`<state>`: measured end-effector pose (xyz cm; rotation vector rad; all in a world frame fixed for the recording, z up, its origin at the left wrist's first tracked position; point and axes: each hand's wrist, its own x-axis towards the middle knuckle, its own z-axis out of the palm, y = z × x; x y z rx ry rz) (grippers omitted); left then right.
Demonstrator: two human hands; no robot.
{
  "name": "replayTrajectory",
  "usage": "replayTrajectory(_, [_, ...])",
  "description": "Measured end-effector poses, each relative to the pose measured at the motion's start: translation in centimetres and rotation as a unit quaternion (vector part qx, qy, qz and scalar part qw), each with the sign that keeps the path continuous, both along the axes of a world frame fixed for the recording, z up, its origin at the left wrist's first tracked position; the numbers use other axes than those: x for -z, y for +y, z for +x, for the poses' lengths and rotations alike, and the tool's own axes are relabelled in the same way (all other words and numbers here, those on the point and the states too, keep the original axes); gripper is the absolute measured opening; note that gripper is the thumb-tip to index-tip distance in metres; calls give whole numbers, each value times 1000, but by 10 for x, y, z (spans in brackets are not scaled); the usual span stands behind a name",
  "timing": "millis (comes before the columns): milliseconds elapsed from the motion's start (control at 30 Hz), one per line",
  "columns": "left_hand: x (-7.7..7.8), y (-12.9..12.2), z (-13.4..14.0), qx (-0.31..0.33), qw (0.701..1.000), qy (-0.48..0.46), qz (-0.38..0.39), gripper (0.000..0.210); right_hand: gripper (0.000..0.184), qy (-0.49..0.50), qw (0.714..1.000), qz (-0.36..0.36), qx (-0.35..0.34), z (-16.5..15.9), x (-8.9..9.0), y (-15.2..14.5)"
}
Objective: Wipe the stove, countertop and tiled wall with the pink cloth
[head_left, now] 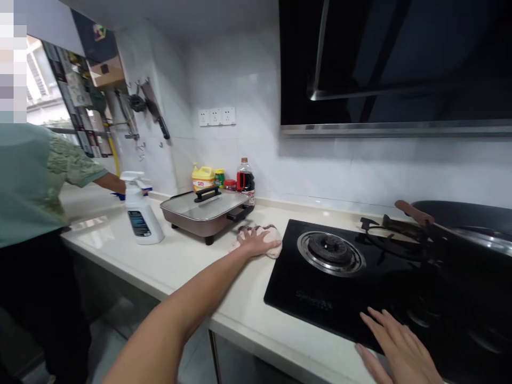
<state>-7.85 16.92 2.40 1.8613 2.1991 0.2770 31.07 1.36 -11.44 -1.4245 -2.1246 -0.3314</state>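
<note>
My left hand [254,242] presses a pale cloth [272,234] with dark patches onto the white countertop [236,290], between the electric pan and the gas stove. Its fingers are bent over the cloth. Over the front edge of the black gas stove [288,277] is my right hand [400,346], fingers stretched out and holding nothing; whether it touches the glass I cannot tell. The round burner [330,250] lies to the right of the cloth. Just left of my left hand stands the electric pan [196,225] with a glass lid.
A white spray bottle [140,216] stands left of the pan. Behind the pan are a yellow jug [203,178] and a dark sauce bottle [246,181]. A wok [472,256] and a loose pan support [384,234] occupy the stove's right. Another person [32,181] reaches over the counter at left.
</note>
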Motion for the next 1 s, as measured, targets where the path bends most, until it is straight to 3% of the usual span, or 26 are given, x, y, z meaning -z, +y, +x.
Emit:
replayTrajectory(100, [-4,44,16,-5,1000,-2,-4,108,60,-30,999,14,-5,0,0,-1])
replayTrajectory(167, [-7,61,23,-12,1000,-2,-1,104,59,-60,997,46,-14,1,-1,0])
replayTrajectory(300, [-12,57,30,2,1000,-2,12,85,55,-81,995,50,-5,0,-7,1])
replayTrajectory(400, [-13,25,28,45,999,2,19,71,53,-62,998,14,5,-3,-11,3])
replayTrajectory(567, [-8,-63,13,89,996,15,24,64,57,-25,997,-71,7,-6,-15,6])
replayTrajectory(800, [-2,-193,-21,144,989,1,22,57,60,16,998,-51,22,-19,-22,-2])
replayTrajectory(900, [-6,-221,-33,158,987,-22,11,62,61,27,999,-45,14,-18,-19,-1])
replayTrajectory(1000, [-8,-223,-35,144,989,-37,-2,68,62,30,999,-40,9,-16,-16,1])
